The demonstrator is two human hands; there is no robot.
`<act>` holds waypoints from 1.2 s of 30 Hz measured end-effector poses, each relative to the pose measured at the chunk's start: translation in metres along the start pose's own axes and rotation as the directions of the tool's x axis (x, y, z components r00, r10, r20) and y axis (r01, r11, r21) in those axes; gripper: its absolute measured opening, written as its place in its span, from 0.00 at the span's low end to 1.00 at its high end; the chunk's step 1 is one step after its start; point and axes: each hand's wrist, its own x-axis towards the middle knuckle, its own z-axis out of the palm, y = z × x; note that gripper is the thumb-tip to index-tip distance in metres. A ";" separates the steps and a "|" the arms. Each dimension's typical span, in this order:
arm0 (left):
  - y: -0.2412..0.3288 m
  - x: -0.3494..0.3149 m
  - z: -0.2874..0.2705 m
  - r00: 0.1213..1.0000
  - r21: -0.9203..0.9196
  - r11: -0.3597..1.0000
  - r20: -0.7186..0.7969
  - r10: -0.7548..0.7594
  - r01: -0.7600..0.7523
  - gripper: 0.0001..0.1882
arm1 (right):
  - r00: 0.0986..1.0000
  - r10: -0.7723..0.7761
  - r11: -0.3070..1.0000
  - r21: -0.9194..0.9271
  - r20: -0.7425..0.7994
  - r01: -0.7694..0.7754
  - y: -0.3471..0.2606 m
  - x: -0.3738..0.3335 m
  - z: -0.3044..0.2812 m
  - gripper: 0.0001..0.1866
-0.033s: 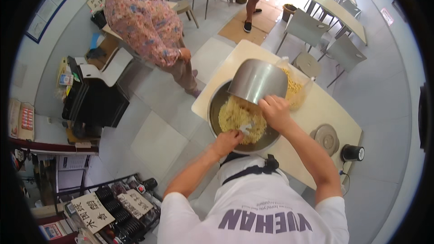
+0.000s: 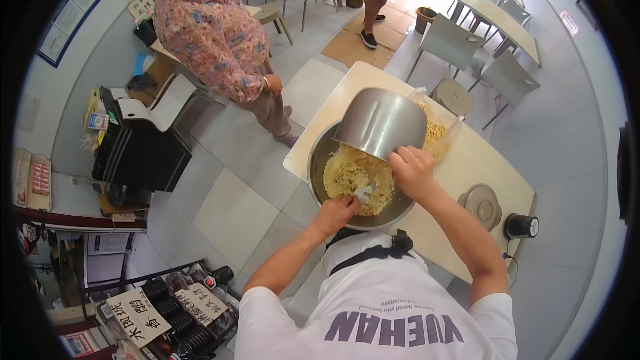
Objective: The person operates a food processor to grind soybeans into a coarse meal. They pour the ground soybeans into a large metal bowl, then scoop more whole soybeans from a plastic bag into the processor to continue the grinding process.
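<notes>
My right hand (image 2: 412,168) is closed on the rim of a steel pot (image 2: 383,120), which lies tilted over a wide metal bowl (image 2: 316,160) with its mouth toward the bowl. Pale yellow, crumbly food (image 2: 347,172) fills the bowl's middle. At the bowl's near left side, my left hand (image 2: 341,211) has its fingers closed around a white, flat-ended tool (image 2: 364,193) that touches the food; its exact kind is unclear. Behind the pot, a clear plastic bag (image 2: 437,135) holds small yellow pieces.
The bowl stands on a cream table (image 2: 460,173) with a round beige lid-like thing (image 2: 481,205) and a black cup-shaped object (image 2: 521,226). A person in a floral shirt (image 2: 213,40) stands at the left; another person's legs (image 2: 375,17) show farther off. A stool (image 2: 452,95) stands behind the table.
The pot has shifted slightly right with my right hand. My left hand and the white tool have moved only a little. The far person's foot has shifted slightly.
</notes>
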 end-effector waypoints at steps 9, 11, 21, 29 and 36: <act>-0.006 0.016 -0.013 0.999 -0.078 0.997 0.050 -0.009 0.013 0.14 | 1.000 0.011 0.999 -0.049 0.000 -0.011 -0.006 0.016 -0.006 0.08; -0.004 0.027 -0.022 0.998 -0.104 0.995 0.058 0.007 -0.001 0.14 | 1.000 0.007 0.999 -0.039 -0.012 -0.007 -0.007 0.016 -0.009 0.08; -0.012 0.032 -0.029 0.994 -0.225 0.968 0.055 -0.099 0.109 0.12 | 0.998 0.065 0.997 -0.038 -0.008 -0.065 -0.015 0.011 -0.016 0.07; -0.015 0.038 -0.018 0.900 -0.483 0.797 -0.040 -0.434 0.363 0.08 | 0.980 0.185 0.979 -0.068 -0.078 -0.191 -0.007 0.019 -0.023 0.08; -0.029 0.021 0.022 0.619 -0.896 0.076 0.240 -0.748 0.438 0.06 | 0.937 0.298 0.953 -0.005 -0.180 -0.304 0.006 0.028 -0.035 0.10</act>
